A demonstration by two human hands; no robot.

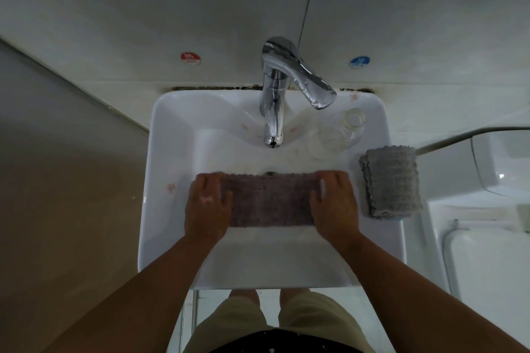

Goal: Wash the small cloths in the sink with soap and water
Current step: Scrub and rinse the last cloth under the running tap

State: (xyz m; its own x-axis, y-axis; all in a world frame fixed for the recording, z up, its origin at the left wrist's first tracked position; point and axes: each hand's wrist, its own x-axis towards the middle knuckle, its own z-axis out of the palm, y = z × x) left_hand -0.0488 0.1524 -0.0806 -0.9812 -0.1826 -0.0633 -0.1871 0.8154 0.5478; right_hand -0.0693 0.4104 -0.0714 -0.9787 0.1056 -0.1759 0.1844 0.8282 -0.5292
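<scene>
Writing is showing on two round stickers on the glossy wall tile (143, 23): the red sticker (190, 58) is reading HOT, left of the tap, and the blue sticker (359, 62) is reading COLD, to its right. The chrome tap (274, 114) is standing at the back of the white ceramic sink (160, 152), its smooth lever (307, 77) pointing off to the right. A clear glass vessel (341, 132) is sitting at the sink's back right corner; whether it is a bottle or a jar I cannot tell. Just beside it, a folded stack of grey ribbed cloths (391, 180) is resting on the right rim. Over the sink, a mauve-grey cloth (271, 200) with a nubbly weave and scalloped far edge is being held stretched flat: the left hand (208, 203) is gripping its left end and the right hand (334, 203) its right end, fingers curling over the edges.
</scene>
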